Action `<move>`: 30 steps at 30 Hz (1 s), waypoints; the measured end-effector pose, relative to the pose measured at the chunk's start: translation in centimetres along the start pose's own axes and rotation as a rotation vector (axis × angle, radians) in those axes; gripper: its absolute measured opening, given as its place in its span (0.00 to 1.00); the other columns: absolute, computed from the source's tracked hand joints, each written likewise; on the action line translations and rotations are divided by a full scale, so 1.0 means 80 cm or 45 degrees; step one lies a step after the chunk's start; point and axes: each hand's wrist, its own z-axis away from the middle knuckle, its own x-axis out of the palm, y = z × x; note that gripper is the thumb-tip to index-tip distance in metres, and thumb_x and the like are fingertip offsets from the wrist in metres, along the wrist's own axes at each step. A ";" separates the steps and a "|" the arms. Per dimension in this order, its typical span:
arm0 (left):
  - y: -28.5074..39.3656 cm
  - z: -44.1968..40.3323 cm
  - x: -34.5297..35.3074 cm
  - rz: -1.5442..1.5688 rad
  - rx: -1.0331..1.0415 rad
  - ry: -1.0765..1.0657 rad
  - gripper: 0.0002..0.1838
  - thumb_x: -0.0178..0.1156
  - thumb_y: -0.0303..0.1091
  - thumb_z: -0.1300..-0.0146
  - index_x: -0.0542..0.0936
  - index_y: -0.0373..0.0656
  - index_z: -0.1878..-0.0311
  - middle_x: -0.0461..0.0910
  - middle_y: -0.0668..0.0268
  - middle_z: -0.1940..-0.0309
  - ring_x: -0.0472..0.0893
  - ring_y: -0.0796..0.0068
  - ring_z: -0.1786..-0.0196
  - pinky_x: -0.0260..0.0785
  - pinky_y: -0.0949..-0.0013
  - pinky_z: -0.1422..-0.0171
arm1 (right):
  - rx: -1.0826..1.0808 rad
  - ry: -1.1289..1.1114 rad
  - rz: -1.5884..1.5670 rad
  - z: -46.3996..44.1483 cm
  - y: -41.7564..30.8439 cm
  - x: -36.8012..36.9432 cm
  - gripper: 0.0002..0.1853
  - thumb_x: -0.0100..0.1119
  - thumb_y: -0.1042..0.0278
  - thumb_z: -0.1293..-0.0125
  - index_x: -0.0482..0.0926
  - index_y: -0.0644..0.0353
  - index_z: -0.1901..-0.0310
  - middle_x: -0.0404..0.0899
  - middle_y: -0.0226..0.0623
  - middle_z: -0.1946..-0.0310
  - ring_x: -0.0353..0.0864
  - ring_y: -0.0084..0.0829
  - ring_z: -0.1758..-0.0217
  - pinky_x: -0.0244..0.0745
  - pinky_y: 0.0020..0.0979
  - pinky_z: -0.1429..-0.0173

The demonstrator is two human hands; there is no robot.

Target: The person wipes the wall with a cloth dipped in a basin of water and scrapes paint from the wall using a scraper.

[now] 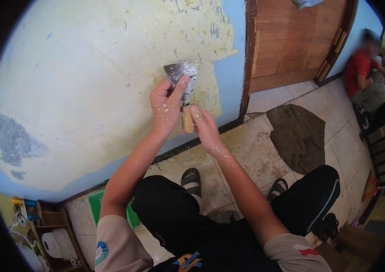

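Observation:
A paint scraper with a broad, speckled metal blade and a wooden handle is held upright in front of the wall. My left hand grips the blade's lower part, with the thumb lying along its face. Around the wooden handle, my right hand is closed. Pale flecks cover both hands and forearms. The wall is bare and yellowish over a wide area, with light blue paint along its edges and a grey scuffed patch at the lower left.
A brown wooden door stands at the upper right. On the tiled floor lie a dark cloth and paint debris. A green tray and a small wooden shelf are at lower left. A person in red crouches at far right.

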 end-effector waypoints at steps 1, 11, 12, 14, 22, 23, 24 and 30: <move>0.009 -0.006 0.020 -0.044 -0.131 -0.101 0.11 0.65 0.37 0.29 0.86 0.37 0.58 0.82 0.74 0.73 0.71 0.91 0.75 0.63 0.79 0.76 | 0.040 0.044 -0.107 -0.004 -0.017 -0.014 0.25 0.44 0.46 0.19 0.79 0.61 0.46 0.76 0.29 0.70 0.77 0.21 0.68 0.74 0.25 0.66; -0.020 -0.018 0.142 0.196 -0.179 -0.391 0.13 0.67 0.36 0.31 0.85 0.34 0.64 0.82 0.69 0.76 0.73 0.84 0.81 0.63 0.76 0.80 | 0.075 0.325 0.176 -0.006 -0.092 -0.126 0.27 0.41 0.39 0.20 0.73 0.57 0.65 0.68 0.26 0.80 0.62 0.19 0.86 0.50 0.23 0.83; -0.030 -0.018 0.144 0.197 -0.183 -0.400 0.13 0.67 0.36 0.31 0.85 0.34 0.64 0.82 0.69 0.76 0.73 0.84 0.81 0.63 0.76 0.80 | 0.084 0.326 0.234 -0.005 -0.096 -0.130 0.27 0.44 0.39 0.21 0.73 0.56 0.68 0.66 0.26 0.83 0.62 0.19 0.86 0.50 0.23 0.83; -0.052 -0.012 0.142 0.259 -0.261 -0.468 0.14 0.67 0.39 0.31 0.85 0.35 0.65 0.82 0.68 0.75 0.74 0.83 0.80 0.65 0.75 0.77 | 0.103 0.346 0.260 -0.006 -0.079 -0.146 0.27 0.46 0.40 0.22 0.72 0.56 0.69 0.66 0.26 0.83 0.62 0.18 0.86 0.51 0.23 0.83; -0.088 -0.021 0.126 -0.102 -0.497 -0.623 0.21 0.63 0.53 0.29 0.83 0.41 0.60 0.83 0.69 0.65 0.82 0.78 0.57 0.72 0.71 0.49 | 0.124 0.399 0.303 -0.002 -0.046 -0.182 0.27 0.54 0.43 0.24 0.72 0.56 0.75 0.66 0.23 0.85 0.60 0.15 0.87 0.52 0.22 0.83; -0.089 -0.021 0.123 -0.080 -0.536 -0.662 0.22 0.62 0.54 0.29 0.82 0.42 0.58 0.83 0.68 0.63 0.83 0.76 0.55 0.73 0.70 0.47 | 0.134 0.410 0.334 -0.001 -0.049 -0.184 0.27 0.55 0.43 0.24 0.72 0.56 0.75 0.66 0.23 0.86 0.60 0.15 0.87 0.51 0.22 0.83; -0.090 -0.022 0.121 -0.075 -0.538 -0.666 0.22 0.62 0.54 0.29 0.82 0.42 0.58 0.83 0.68 0.63 0.83 0.76 0.55 0.73 0.70 0.47 | 0.142 0.419 0.366 -0.001 -0.051 -0.184 0.27 0.55 0.43 0.25 0.72 0.55 0.76 0.65 0.22 0.86 0.59 0.14 0.88 0.51 0.22 0.83; -0.084 -0.028 0.102 -0.125 -0.545 -0.688 0.22 0.60 0.54 0.28 0.81 0.41 0.58 0.83 0.66 0.62 0.84 0.75 0.54 0.74 0.70 0.49 | 0.102 0.397 0.375 0.004 -0.065 -0.169 0.20 0.62 0.51 0.27 0.75 0.59 0.68 0.67 0.22 0.83 0.61 0.14 0.84 0.53 0.22 0.81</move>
